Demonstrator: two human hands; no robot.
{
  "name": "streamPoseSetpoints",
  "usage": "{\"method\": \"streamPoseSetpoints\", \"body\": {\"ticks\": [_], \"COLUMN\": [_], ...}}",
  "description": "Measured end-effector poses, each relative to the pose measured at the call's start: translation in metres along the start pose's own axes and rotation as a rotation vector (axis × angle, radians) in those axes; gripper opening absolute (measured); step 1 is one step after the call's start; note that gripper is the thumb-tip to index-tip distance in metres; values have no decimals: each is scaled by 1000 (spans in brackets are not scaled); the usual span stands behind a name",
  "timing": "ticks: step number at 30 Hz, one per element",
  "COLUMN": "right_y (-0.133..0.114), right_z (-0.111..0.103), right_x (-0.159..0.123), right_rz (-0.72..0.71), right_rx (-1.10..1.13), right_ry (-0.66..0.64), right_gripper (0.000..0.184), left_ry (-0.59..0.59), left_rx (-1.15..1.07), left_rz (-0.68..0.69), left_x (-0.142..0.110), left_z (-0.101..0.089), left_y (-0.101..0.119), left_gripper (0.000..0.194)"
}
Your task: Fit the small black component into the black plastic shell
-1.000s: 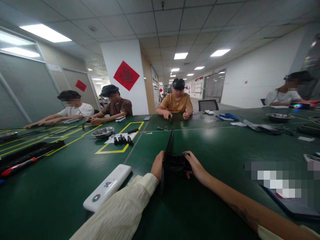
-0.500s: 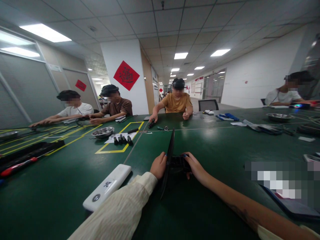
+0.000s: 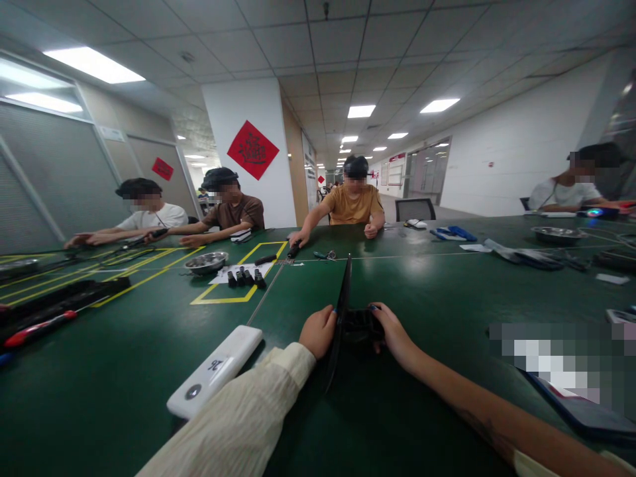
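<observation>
A thin black panel (image 3: 342, 331) stands nearly upright in front of me, seen almost edge-on. From its right face projects a dark bulky part (image 3: 361, 326), whose details are lost in shadow. My left hand (image 3: 318, 331) closes on the panel from the left, thumb near its edge. On the other side, my right hand (image 3: 392, 333) has its fingers wrapped round the bulky part, some of them hidden behind it. Left of my sleeve, a white power bank (image 3: 216, 371) marked 26 lies on the green table (image 3: 427, 298).
Several short black cylinders (image 3: 246, 277) stand by a metal bowl (image 3: 206, 263). A red-handled tool (image 3: 42, 329) lies far left. On the right are a blurred-out device (image 3: 591, 411), blue items (image 3: 453, 233) and another bowl (image 3: 557, 234). Co-workers sit around the table; one person's hand (image 3: 299, 240) holds a dark object.
My hands and the black panel have shifted very slightly to the right in view, with the grip unchanged. Across the table, a person's hand with the dark object has moved a little left.
</observation>
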State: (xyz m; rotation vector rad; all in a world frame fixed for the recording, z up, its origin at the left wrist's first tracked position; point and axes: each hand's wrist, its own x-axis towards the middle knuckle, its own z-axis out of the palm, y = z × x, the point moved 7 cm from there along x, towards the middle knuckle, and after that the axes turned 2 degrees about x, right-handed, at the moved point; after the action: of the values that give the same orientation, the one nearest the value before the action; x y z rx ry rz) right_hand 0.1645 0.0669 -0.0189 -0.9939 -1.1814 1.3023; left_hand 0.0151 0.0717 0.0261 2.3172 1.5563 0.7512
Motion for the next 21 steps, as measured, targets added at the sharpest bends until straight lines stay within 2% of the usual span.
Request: {"method": "streamPoseSetpoints", "body": {"ticks": [4,8,16,21], "right_y": [1,-1,-1,-2], "right_z": [-4,-4,-3,-5], "right_x": [1,1,2,1], "right_rz": [6,1,2,-7], "right_rx": [28,24,3,-9], "right_ry": [27,33,20,22], "right_gripper": [31,32,31,30], "left_ry": [-47,-35,104,109], "left_rx": [67,92,-159,-202], "left_rz": [26,-3,9,48], "left_x": [-2,-3,-1,-1], "left_z": [0,-2,2,2], "left_y": [7,8,-5,-4], "left_gripper": [43,45,23,21]}}
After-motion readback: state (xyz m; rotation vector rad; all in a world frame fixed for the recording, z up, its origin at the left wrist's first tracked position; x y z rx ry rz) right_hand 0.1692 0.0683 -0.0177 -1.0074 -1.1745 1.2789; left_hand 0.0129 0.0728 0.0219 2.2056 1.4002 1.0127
